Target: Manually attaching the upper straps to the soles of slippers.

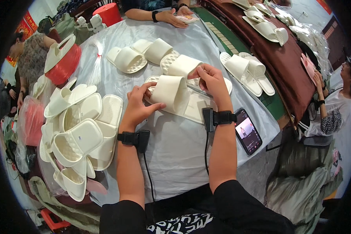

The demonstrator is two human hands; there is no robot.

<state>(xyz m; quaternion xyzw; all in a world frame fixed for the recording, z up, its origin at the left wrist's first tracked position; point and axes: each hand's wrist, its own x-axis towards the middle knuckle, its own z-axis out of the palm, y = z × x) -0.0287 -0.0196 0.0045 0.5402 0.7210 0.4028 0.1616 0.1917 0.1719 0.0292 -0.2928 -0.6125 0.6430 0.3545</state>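
A cream slipper lies in front of me on the table, its strap toward the left and its sole running right. My left hand closes round its toe end, thumb on the near side and fingers on the far side. Over the sole, my right hand has thumb and fingers pinched together; what they hold, if anything, is too small to make out. Just behind is another cream slipper, partly hidden by the front one and by my right hand.
A heap of cream slippers fills the table's left side. More pairs lie at the back and right. A phone rests beside my right forearm. White ties and a red spool are far left. Co-workers sit around.
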